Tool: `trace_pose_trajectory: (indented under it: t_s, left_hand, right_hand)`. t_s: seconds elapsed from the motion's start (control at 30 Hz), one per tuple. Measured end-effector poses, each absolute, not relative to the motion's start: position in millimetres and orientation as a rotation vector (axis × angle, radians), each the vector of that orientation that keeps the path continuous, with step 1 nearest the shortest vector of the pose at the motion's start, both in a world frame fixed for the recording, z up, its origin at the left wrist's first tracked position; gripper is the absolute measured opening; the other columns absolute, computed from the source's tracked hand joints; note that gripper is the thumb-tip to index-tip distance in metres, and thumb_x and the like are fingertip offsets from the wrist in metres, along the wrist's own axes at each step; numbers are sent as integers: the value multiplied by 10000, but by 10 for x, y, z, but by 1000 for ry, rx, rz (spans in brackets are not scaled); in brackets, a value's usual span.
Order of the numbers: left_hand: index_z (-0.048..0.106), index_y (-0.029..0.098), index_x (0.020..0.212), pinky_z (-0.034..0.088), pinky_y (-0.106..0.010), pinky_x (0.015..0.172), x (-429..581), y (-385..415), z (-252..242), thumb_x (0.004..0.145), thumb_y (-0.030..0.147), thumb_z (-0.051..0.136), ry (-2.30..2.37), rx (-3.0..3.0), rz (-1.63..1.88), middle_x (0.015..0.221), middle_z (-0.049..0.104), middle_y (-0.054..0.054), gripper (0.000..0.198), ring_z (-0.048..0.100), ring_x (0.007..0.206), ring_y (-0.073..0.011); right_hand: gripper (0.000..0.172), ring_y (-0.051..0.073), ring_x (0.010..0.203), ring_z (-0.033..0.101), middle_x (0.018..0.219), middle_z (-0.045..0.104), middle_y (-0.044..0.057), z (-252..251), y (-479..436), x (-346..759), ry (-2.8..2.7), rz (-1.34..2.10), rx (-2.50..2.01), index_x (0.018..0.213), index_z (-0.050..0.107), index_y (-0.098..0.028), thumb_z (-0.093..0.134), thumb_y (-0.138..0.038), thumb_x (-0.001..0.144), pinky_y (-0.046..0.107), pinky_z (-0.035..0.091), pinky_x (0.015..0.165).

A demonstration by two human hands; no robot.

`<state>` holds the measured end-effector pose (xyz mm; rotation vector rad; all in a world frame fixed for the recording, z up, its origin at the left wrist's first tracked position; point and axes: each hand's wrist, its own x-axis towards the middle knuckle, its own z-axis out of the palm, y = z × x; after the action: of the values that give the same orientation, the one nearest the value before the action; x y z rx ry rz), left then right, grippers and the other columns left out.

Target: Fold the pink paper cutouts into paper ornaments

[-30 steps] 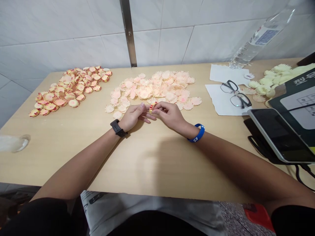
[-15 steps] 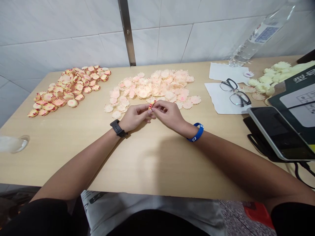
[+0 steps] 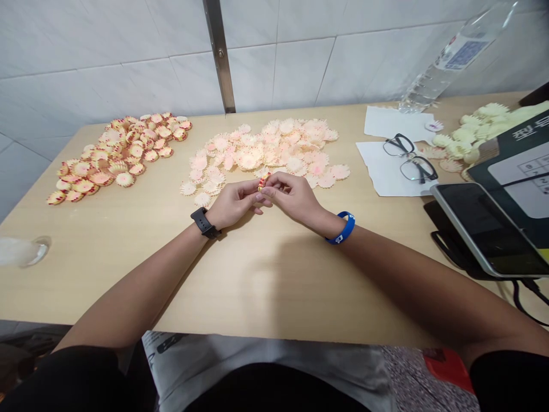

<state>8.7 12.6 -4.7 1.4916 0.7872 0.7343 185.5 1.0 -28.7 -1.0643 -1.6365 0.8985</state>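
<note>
Between my two hands is a small flower-shaped piece (image 3: 263, 182), yellowish with red edges and seen nearly edge-on. My left hand (image 3: 233, 203) pinches it from the left with thumb and fingers; a black watch is on that wrist. From the right, my right hand (image 3: 294, 196) also grips it, a blue wristband (image 3: 342, 228) behind it. My fingertips hide part of the piece. Just beyond my hands spreads a pile of pale pink and cream flower-shaped pieces (image 3: 274, 143). At the far left lies another pile, of red-edged yellowish flower pieces (image 3: 115, 154).
On the right are eyeglasses (image 3: 409, 159) on white paper (image 3: 377, 171), a tilted clear bottle (image 3: 450, 63), pale green flower pieces (image 3: 472, 129), a phone (image 3: 493, 229) and a dark printed box (image 3: 514, 154). A clear cup (image 3: 26, 250) lies at the left. A tiled wall bounds the back.
Both hands stay together around the red-edged piece, with only a slight shift of the fingers. The whole view has moved a little.
</note>
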Motion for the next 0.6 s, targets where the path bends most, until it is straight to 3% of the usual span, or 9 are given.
trace_pose_trajectory:
  t_s: [0.23,0.6]
  left_hand:
    - [710,133,973,579,-300,681,100,114,-35,743,378,766,807,1454,742,946,731,-106,340,716,881,-230]
    - [701,131,986,575,-274,671,101,114,-87,773,546,694,832,1528,769,962,725,-117,467,715,882,-222]
  right_hand:
    - [165,143,691,553,754,636,14,-314,30,1855,-1620,918,-1048,787,637,-191,622,-344,846,273,415,607]
    - [147,125,633,490,693,600,1,-286,22,1849,-1608,917,-1081,738,637,-182,620,-296,830,267,370,579]
